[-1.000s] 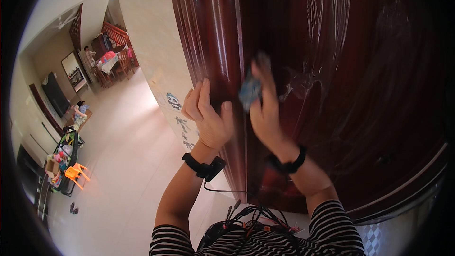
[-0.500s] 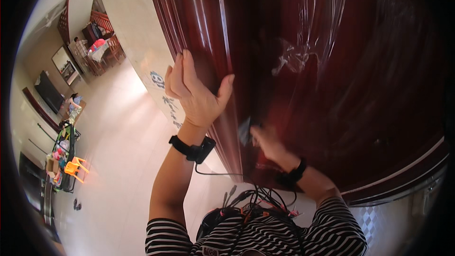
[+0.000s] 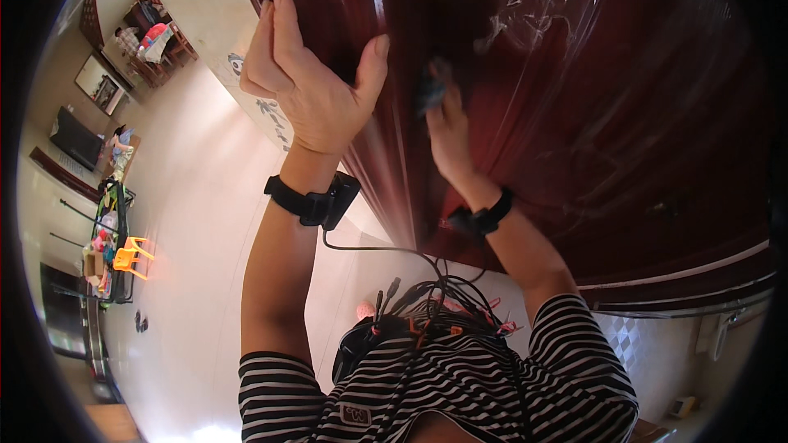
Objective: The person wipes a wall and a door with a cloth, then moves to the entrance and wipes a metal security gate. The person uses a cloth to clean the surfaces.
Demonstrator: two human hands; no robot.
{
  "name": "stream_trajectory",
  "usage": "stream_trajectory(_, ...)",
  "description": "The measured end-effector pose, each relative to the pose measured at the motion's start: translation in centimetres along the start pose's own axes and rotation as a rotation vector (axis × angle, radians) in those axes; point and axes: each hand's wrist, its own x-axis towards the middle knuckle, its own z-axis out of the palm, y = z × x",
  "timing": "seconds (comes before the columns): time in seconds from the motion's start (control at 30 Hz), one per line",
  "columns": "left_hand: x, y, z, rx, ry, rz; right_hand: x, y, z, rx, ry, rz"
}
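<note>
A dark red, glossy wooden door [image 3: 525, 172] fills the upper right, with wrinkled clear plastic film [image 3: 525, 25] clinging to its face. Along its left side runs a ridged, shiny door frame [image 3: 386, 143]. My left hand [image 3: 316, 98] lies against this frame, fingers stretched upward and thumb spread to the right. Farther right, my right hand [image 3: 450, 135] grips a bluish-grey cloth [image 3: 431, 90] against the inner side of the frame, beside the door panel. The cloth and those fingertips are blurred by motion. Each wrist wears a black strap with a small device.
Black cables [image 3: 427, 287] hang in front of my striped shirt. A cream wall [image 3: 193, 0] with dark painted marks adjoins the frame. Off to the left stand an orange chair [image 3: 131, 257], piled items on a rack, and a far table [image 3: 156, 45] with a person near it.
My right hand has moved up along the inner frame with the cloth. My left hand appears higher and slightly farther left in the picture, still against the frame. The whole view has shifted a little.
</note>
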Motion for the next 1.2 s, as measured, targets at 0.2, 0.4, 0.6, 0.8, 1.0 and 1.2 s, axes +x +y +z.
stream_trajectory(0.2, 0.0, -0.2, 0.2, 0.013, -0.004, 0.036, -14.1, 11.4, 2.2, -0.048, -0.045, 0.543)
stream_trajectory(0.4, 0.3, 0.3, -0.5, -0.023, -0.054, 0.027, -18.5, 11.7, 2.1, 0.235, -0.05, 1.296)
stream_trajectory(0.6, 0.2, 0.3, -0.7, -0.028, -0.033, 0.031, -10.5, -2.1, -1.4, 0.231, -0.152, 1.06)
stream_trajectory(0.8, 0.5, -1.6, -3.4, -0.257, -0.135, -0.07, 1.2, -13.9, 0.6, -0.282, -0.087, -0.724)
stream_trajectory(1.0, -1.8, -5.3, -11.0, -0.172, -0.298, -0.239, 0.6, -7.6, 5.2, -0.922, -0.2, -1.229)
stream_trajectory(1.2, -6.7, -5.0, -20.1, -0.031, -0.469, -0.478, -9.1, 4.3, 4.8, -0.69, -0.625, -1.003)
